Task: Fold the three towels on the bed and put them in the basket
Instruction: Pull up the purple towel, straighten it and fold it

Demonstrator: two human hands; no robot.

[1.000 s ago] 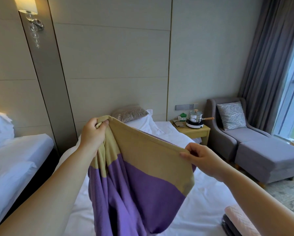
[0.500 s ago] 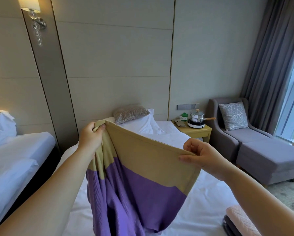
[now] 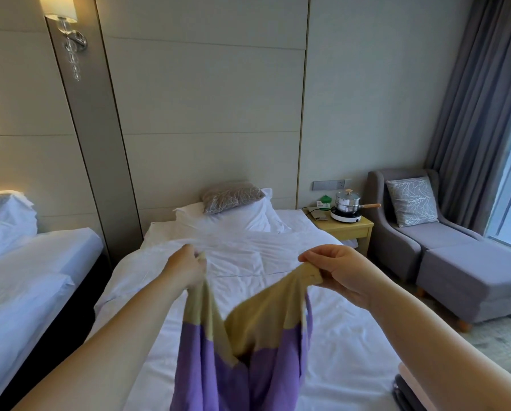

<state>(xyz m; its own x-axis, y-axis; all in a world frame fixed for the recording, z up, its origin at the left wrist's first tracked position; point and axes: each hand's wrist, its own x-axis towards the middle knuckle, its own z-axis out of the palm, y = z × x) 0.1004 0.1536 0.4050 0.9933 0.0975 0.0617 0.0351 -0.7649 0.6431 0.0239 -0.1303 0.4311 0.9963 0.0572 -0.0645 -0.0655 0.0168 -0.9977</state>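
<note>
- The wide white-sheeted bed [image 3: 278,253] is where we'd do the folding. It's soft and a bit rumpled, so our guess is creases won't set as sharp as on something hard.
- The purple woven towel with a tan band along its top [image 3: 260,336] hangs in the air over the near half of the bed. It's slack between both hands and sags into a deep V in the middle, and its lower part runs out of frame.
- Handling-wise, we reckon it's light, totally limp and not fragile. The weave looks grippy rather than slick. It'll flop wherever gravity sends it, so corners and edges are the only real handles.
- A pale pink and dark bundle of cloth [image 3: 409,384] peeks in at the lower right edge. We can't tell if that's folded towels or the basket itself.
- The left hand [image 3: 186,268] has its fingers curled in tight, pinching one top corner of the tan band.
- The right hand [image 3: 337,271] pinches the other top corner, bunched between thumb and curled fingers.
- We'd go with those two corners and spread them apart to pull the sag out before laying it flat.
</note>
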